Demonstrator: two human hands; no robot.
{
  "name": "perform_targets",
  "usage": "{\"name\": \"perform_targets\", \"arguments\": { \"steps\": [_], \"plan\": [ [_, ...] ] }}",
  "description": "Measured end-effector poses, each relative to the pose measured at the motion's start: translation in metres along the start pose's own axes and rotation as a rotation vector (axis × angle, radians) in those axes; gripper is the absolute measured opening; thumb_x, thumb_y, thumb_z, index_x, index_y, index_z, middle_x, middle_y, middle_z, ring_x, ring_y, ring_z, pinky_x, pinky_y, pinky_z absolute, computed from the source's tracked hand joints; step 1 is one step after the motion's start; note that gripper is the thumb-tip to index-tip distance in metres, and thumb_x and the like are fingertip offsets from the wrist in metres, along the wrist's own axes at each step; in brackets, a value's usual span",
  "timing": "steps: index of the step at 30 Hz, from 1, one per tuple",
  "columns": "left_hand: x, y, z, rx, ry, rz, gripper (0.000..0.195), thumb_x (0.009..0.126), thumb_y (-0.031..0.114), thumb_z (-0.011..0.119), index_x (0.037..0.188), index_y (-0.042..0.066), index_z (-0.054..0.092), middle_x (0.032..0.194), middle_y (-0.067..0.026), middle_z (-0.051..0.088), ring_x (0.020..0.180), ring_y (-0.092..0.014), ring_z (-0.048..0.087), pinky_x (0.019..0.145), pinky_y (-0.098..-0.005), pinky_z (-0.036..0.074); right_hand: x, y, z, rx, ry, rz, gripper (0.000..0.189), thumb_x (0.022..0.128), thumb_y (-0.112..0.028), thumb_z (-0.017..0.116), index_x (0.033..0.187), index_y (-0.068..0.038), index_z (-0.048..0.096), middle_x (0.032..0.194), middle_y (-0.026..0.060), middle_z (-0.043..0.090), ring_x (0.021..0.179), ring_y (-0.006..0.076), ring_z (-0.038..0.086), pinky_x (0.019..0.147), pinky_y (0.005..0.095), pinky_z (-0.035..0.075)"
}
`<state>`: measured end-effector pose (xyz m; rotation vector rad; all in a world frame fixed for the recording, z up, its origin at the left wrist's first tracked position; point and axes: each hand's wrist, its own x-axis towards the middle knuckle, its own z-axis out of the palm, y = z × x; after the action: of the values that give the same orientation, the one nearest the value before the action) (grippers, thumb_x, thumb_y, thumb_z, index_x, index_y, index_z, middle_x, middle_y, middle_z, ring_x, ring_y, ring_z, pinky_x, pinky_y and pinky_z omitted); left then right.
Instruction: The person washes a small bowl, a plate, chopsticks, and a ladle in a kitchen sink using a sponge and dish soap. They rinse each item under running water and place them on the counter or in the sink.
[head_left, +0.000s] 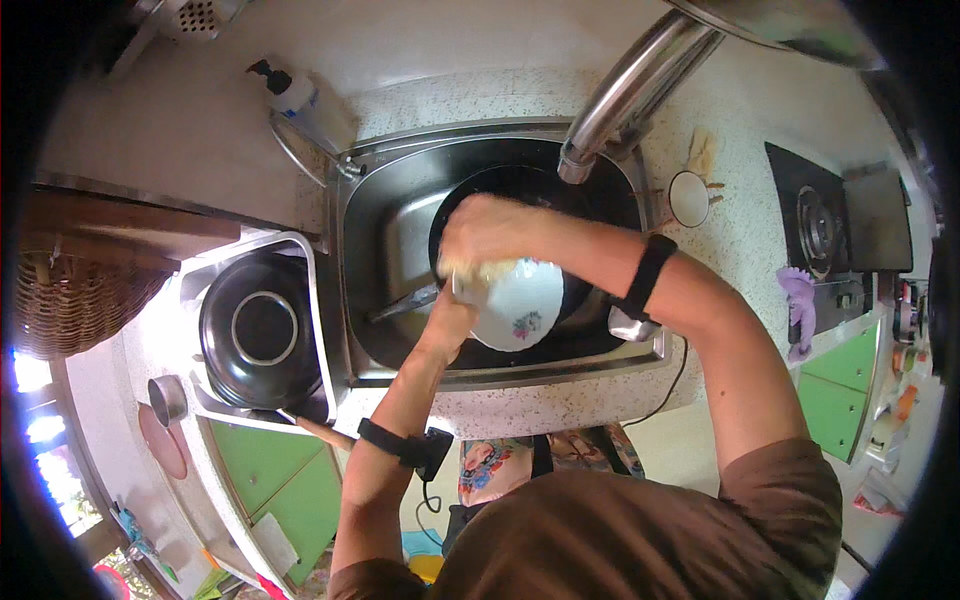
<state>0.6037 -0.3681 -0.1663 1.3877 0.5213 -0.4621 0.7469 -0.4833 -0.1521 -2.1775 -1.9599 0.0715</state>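
Observation:
My left hand (453, 321) grips the near left rim of a white bowl (525, 311) with a flower print, tilted over the sink. My right hand (484, 234) is closed on a pale yellowish sponge or cloth (487, 268) against the bowl's far left rim; motion blurs it. Under the bowl and my right forearm lies a large dark round pan or basin (480, 184) in the stainless steel sink (401, 217). A utensil (405, 303) rests in the sink just left of my left hand, its end hidden by that hand.
Above the sink's right part reaches a metal faucet (615, 97). A white rack (324, 322) at the left holds an upturned dark pan (262, 330). A pump bottle (296, 101) stands behind. To the right are a small cup (688, 199), a purple cloth (799, 307) and a gas stove (816, 225).

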Motion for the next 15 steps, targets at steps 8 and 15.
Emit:
{"name": "perform_targets", "arguments": {
  "steps": [8,15],
  "plan": [
    [0.0,-0.008,-0.009,0.052,0.056,0.081,0.048,0.067,-0.004,0.043,0.114,0.002,0.051,0.088,-0.003,0.053,0.079,-0.014,0.048,0.071,-0.0274,0.04,-0.003,0.004,0.003,0.033,0.129,-0.005,0.019,0.072,-0.032,0.061,0.073,-0.013,0.061,0.069,0.0038,0.061,0.068,0.0219,0.061,0.055,0.0353,0.047],
    [-0.007,0.007,-0.019,-0.355,0.199,0.15,0.073,0.063,-0.009,0.037,0.136,0.0,0.03,0.126,-0.0148,0.045,0.117,-0.026,0.044,0.1,-0.034,0.033,-0.05,-0.03,0.048,0.774,0.629,1.28,0.052,0.079,-0.055,0.058,0.09,-0.004,0.069,0.079,0.0179,0.066,0.074,0.0305,0.066,0.069,0.04,0.05]
  ]
}}
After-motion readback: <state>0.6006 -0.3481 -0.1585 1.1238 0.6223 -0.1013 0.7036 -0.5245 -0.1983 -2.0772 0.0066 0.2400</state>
